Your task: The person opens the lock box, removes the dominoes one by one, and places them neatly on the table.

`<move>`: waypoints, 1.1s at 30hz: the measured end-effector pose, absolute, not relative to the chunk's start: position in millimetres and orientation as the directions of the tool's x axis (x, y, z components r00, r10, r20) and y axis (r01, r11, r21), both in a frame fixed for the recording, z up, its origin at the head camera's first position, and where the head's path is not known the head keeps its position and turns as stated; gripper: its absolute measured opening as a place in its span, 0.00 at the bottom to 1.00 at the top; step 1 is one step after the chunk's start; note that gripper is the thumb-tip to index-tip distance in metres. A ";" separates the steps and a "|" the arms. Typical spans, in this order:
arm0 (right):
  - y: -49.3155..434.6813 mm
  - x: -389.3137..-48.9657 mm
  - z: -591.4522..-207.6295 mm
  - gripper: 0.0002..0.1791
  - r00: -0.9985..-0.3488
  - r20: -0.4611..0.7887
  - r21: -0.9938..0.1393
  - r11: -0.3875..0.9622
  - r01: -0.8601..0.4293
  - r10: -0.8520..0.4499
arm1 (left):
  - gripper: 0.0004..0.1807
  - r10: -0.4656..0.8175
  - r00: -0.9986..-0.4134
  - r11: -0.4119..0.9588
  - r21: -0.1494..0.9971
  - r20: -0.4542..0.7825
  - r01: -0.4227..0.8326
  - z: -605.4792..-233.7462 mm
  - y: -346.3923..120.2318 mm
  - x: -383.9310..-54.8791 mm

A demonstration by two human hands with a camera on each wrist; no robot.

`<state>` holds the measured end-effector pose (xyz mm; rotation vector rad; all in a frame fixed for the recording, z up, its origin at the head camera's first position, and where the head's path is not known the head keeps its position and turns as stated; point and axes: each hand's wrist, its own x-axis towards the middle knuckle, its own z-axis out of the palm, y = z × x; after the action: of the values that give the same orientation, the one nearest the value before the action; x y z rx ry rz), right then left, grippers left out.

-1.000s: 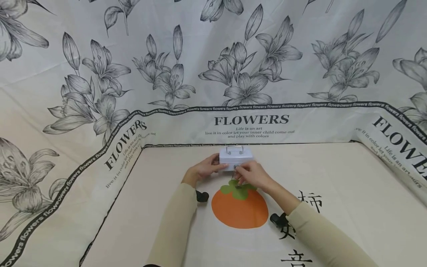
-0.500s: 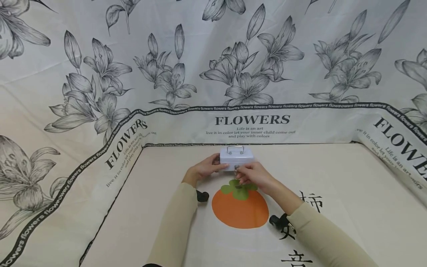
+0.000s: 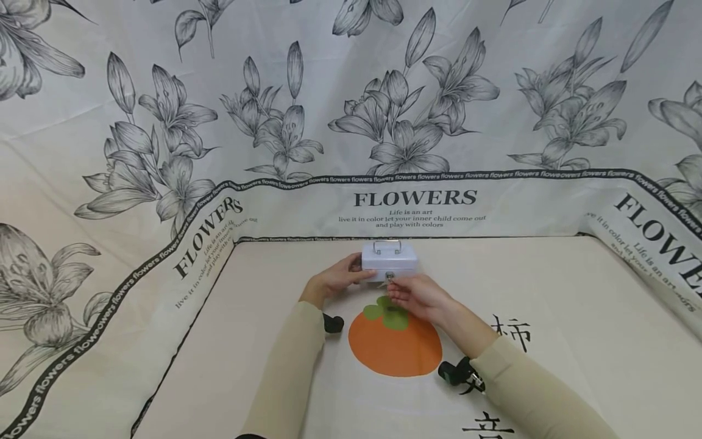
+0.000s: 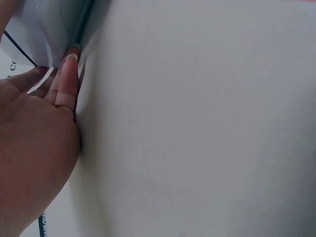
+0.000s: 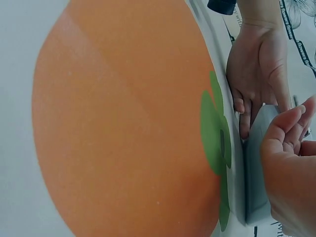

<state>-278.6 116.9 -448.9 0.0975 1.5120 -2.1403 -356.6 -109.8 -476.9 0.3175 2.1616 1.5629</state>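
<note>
A small pale lavender cash box [image 3: 388, 255] with a wire handle [image 3: 387, 246] on its lid stands at the far side of the table, lid down. My left hand [image 3: 339, 275] grips its left end, thumb on the front; in the left wrist view the fingertips of the left hand [image 4: 39, 148] touch the box [image 4: 44, 29] low down. At the front lock [image 3: 390, 275], my right hand [image 3: 422, 296] pinches a small metal key [image 3: 385, 283], mostly hidden by the fingers. In the right wrist view the right hand [image 5: 291, 173] covers much of the box [image 5: 257, 182].
The pale tablecloth bears a printed orange persimmon [image 3: 395, 347] and black characters [image 3: 512, 332]. Behind the box rises a flower-printed curtain [image 3: 417, 207]. Black wrist devices show beside the left sleeve [image 3: 290, 360] and the right sleeve [image 3: 532, 384].
My right hand has turned and shifted slightly down and right, uncovering more of the lock. The left hand and the box stay in place.
</note>
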 end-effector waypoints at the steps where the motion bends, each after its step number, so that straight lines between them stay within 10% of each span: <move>1: 116.8 -278.5 -448.9 0.14 -0.864 -0.345 -0.856 -0.255 0.450 -0.366 | 0.48 0.438 -0.871 0.329 0.941 -0.223 -0.075 -476.7 -109.7 -356.3; 13: 119.4 -276.7 -447.8 0.13 -0.868 -0.343 -0.880 -0.199 0.430 -0.359 | 0.49 0.444 -0.868 0.325 0.943 -0.225 -0.078 -476.7 -110.2 -355.9; 33: 133.2 -271.4 -440.6 0.15 -0.965 -0.116 -0.905 0.426 0.004 -0.236 | 0.54 0.432 -0.874 0.314 0.945 -0.224 -0.087 -476.4 -111.6 -355.9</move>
<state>-271.4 133.2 -440.6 -0.2033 2.4551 -1.5580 -355.9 -111.6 -476.4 0.3053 2.1466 1.5858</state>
